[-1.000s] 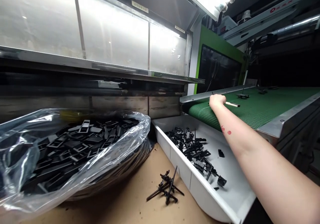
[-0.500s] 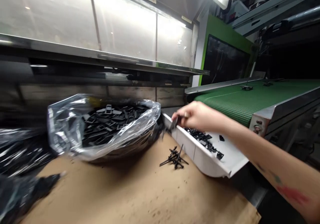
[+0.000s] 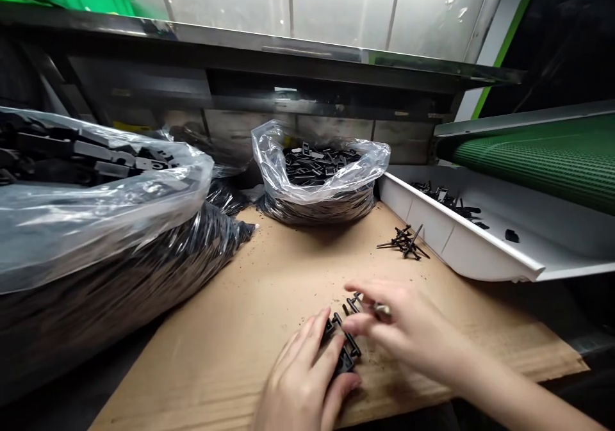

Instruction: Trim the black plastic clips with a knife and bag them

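Low on the cardboard, my left hand (image 3: 302, 373) holds a black moulded plastic part (image 3: 344, 360) down, fingers over it and the thumb along its near side. My right hand (image 3: 394, 322), slightly blurred, has its thumb and index finger around a thin black sprue (image 3: 354, 303) at the part's right end. Something metallic, perhaps a ring, shows at the right hand's fingers. Beyond the hands lies a small pile of thin black sprues (image 3: 406, 242) on the cardboard, beside the white tray (image 3: 446, 235).
An open plastic bag of black parts (image 3: 317, 194) stands at the back. A larger bag (image 3: 120, 226) fills the left side. Loose black pieces (image 3: 442, 197) lie in the white tray, under the end of a green conveyor belt (image 3: 538, 162). A metal shelf edge (image 3: 288, 47) crosses above.
My right hand has come back from the white tray's edge to the front of the cardboard. My left hand has come into view on a black part. The view has turned left and down.
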### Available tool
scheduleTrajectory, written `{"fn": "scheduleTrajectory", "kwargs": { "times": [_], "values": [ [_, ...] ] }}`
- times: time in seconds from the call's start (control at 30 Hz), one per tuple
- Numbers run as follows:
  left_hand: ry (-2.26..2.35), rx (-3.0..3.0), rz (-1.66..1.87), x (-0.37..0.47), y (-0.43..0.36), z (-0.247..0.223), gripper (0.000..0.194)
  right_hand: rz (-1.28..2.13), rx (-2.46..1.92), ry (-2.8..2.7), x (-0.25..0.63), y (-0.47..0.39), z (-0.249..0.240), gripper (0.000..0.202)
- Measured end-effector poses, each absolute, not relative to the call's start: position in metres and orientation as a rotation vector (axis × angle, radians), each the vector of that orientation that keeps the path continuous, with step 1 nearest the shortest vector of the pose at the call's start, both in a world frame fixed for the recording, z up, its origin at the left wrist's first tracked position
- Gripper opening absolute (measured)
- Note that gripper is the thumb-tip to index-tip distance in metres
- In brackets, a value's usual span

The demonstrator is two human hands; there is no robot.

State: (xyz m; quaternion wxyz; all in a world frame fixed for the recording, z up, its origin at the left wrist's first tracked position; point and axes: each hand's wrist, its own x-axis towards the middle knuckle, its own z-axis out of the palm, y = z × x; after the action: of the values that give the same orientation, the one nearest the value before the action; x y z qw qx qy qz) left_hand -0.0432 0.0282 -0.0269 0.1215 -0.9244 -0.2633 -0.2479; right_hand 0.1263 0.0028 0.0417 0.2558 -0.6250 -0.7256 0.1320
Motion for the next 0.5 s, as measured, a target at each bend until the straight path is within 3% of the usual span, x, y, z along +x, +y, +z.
{"fn": "scheduleTrajectory", "kwargs": {
  "times": [0.2,0.3,0.4,0.5],
  "values": [
    [-0.778,-2.752,-0.69,-0.045,0.029,-0.031,0.031,0.553,-1.747,-2.004,0.102,0.005,0.038,0.012],
    [-0.742,-2.701,-0.681,-0.045,0.03,-0.03,0.032,0.838,-1.852,-1.808,0.14,0.02,0.037,0.026],
    [-0.721,-2.731,-0.705,-0.044,0.03,-0.03,0.033,1.118,-1.89,-1.671,0.175,0.03,0.034,0.026],
    [-0.832,-2.784,-0.883,-0.044,0.028,-0.029,0.024,1.129,-1.869,-1.559,0.195,0.033,0.036,0.025]
  ]
}}
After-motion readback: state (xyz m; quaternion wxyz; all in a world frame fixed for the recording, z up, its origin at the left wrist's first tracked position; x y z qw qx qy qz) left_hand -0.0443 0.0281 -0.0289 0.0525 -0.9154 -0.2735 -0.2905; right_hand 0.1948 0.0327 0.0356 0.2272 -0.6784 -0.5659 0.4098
